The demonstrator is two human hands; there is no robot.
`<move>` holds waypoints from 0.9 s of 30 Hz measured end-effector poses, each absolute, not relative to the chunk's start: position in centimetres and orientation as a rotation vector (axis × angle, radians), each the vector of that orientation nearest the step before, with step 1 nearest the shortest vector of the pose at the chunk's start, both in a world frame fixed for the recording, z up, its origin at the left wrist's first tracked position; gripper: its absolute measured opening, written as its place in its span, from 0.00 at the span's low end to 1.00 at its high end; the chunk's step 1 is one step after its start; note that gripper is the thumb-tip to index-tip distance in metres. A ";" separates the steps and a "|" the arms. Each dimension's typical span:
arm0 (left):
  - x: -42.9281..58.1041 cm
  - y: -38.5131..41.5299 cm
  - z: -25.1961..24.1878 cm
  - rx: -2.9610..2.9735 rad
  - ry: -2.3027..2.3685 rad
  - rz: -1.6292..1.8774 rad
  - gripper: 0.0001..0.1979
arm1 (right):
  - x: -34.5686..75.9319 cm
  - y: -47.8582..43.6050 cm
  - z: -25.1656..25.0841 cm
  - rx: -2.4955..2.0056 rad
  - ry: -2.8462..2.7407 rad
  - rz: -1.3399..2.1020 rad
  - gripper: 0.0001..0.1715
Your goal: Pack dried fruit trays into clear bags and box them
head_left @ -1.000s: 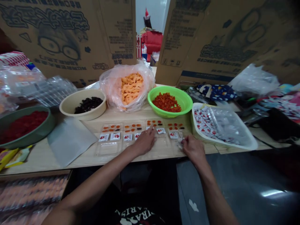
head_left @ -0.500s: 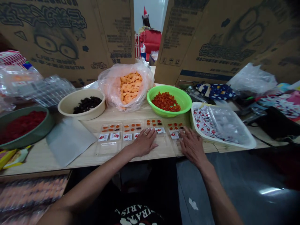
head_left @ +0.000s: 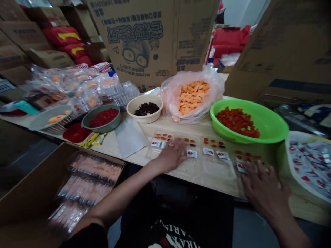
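Note:
A row of clear plastic trays [head_left: 218,168] lies along the table's front, with orange and dark dried fruit pieces [head_left: 213,141] in the upper compartments. Small white sachets with red print [head_left: 191,154] lie below the fruit. My left hand [head_left: 172,156] is over the second tray from the left, fingers extended and a little blurred, hiding part of that tray. On the rightmost tray rests my right hand [head_left: 266,184], its fingers spread beside a sachet [head_left: 241,167] and partly covering the tray. Nothing shows gripped in either hand.
Behind the trays stand a green basin of orange-red pieces [head_left: 271,120], a bag of orange snacks [head_left: 193,96] and a cream bowl of dark fruit [head_left: 131,115]. A white tub of sachets [head_left: 291,162] is at right. Below left, a carton [head_left: 33,186] holds packed trays.
The view has swung left, bringing the carton and wrapped packs into sight. My left hand has shifted left along the trays; my right hand remains at the rightmost tray.

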State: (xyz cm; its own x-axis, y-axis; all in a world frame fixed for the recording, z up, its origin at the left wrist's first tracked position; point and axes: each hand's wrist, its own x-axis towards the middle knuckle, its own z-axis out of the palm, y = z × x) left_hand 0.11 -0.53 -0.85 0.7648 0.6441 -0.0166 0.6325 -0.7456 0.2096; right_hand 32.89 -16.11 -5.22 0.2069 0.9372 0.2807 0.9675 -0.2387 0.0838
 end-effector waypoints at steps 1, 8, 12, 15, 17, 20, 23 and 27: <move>-2.0 -0.2 -0.9 2.720 1.101 0.031 0.32 | 31.4 -15.5 -4.8 -2.305 -1.888 -0.426 0.34; -7.5 -0.1 -2.8 2.674 1.202 -0.076 0.35 | 17.5 -8.4 -4.7 -1.814 -2.323 -0.157 0.32; -7.1 -0.5 -3.4 2.707 1.177 -0.032 0.35 | 13.5 -6.4 -4.8 -1.875 -2.359 0.045 0.33; -6.8 -0.4 -3.5 2.715 1.245 -0.001 0.34 | 14.2 -6.1 -3.5 -1.950 -2.331 0.145 0.34; -6.1 -0.1 -3.7 2.750 1.198 0.055 0.35 | 15.9 -6.2 -2.7 -2.024 -2.238 0.092 0.35; -4.2 0.1 -4.3 2.838 0.968 0.124 0.35 | 18.8 -6.6 -2.3 -2.223 -2.051 0.013 0.36; -2.4 0.0 -5.3 2.887 0.814 0.128 0.35 | 20.7 -7.3 -2.8 -2.308 -2.017 0.164 0.39; -1.5 0.3 -5.9 2.908 0.779 0.111 0.34 | 22.1 -8.2 -2.8 -2.305 -1.964 0.241 0.40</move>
State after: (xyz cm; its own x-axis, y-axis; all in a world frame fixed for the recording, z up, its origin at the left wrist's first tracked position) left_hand -1.50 0.25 -5.91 0.8642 0.5017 0.0373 0.4923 -0.8586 0.1430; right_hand 22.07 -8.16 -2.84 0.1535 0.9867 -0.0528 0.9703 -0.1606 -0.1808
